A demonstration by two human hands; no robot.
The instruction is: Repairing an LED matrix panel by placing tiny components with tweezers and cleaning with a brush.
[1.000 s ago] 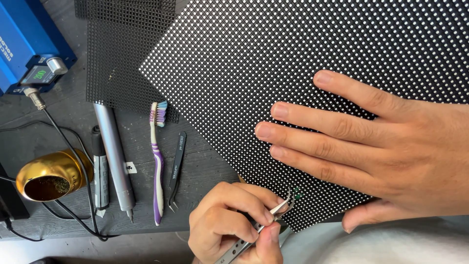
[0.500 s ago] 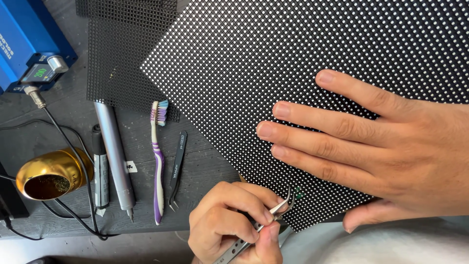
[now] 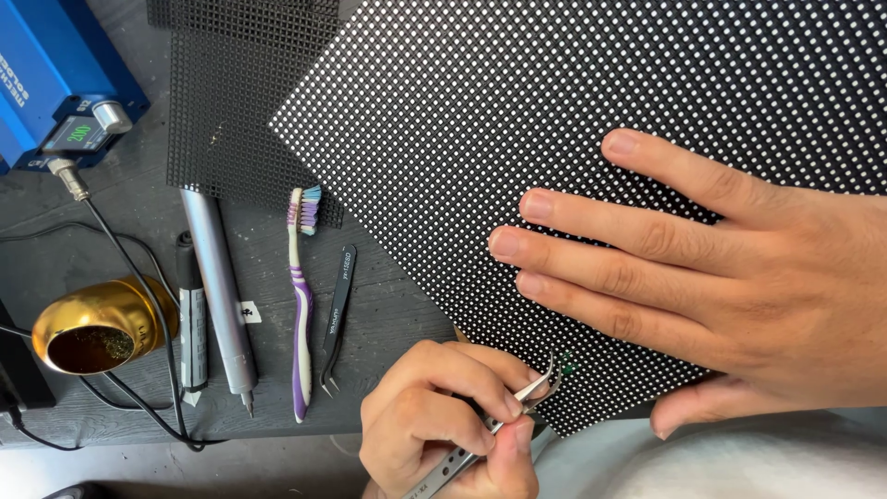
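— So, where do we have our hands just now?

— Our right hand lies flat, fingers spread, on the large black panel studded with a grid of small white dots. It grips nothing; it only presses on the panel's near edge.

— And the other one?

— Our left hand is closed around the slim silver metal tweezers, thumb and fingers pinching the shaft. The tweezer tips sit right at the panel's near corner, and something tiny and green shows at them. We cannot tell whether the tips clamp it or merely touch it.

— What lies off the panel?

— Left of the panel, on the dark grey wooden table, rest the black pointed tweezers, and beside them, further from the panel, the purple and white toothbrush. Further left again come the long grey metal pen-shaped tool and the black marker-like stick, side by side.

— Beyond those?

— Well away from the panel stands the gold-coloured round metal holder, with black cables running past it. At the far left, level with the panel's far edge, sits the blue box-shaped station with a small display. A black open mesh sheet lies partly tucked under the panel's left corner.
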